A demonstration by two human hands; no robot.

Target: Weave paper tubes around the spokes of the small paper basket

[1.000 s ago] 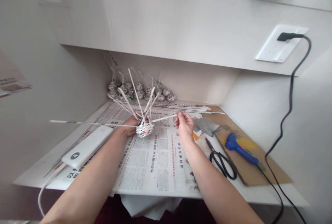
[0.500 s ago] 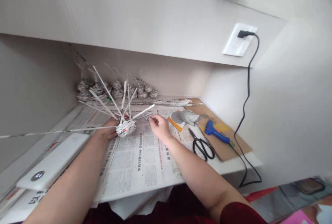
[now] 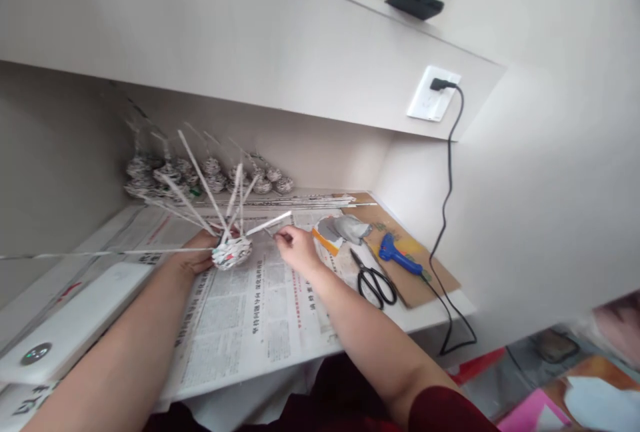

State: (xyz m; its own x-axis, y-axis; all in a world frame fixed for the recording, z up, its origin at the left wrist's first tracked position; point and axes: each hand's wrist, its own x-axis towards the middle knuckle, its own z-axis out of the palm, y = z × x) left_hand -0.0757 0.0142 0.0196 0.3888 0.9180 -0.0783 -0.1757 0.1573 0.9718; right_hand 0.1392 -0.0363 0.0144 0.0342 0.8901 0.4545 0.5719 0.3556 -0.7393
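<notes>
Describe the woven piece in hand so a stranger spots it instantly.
Find the table partly covered with newspaper. Over it, the left grip holds a small round woven paper piece. Unlike the gourd-shaped pieces at the back, it bristles with many long paper sticks.

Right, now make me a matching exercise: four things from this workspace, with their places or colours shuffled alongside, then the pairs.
1. scissors
2. glue gun
3. plug
4. woven paper ball

A. in the wall socket
B. held in the left hand, paper strips sticking up from it
C. blue, lying on the cardboard
D. with black loop handles

Pairs: 1-D, 2-C, 3-A, 4-B
</notes>
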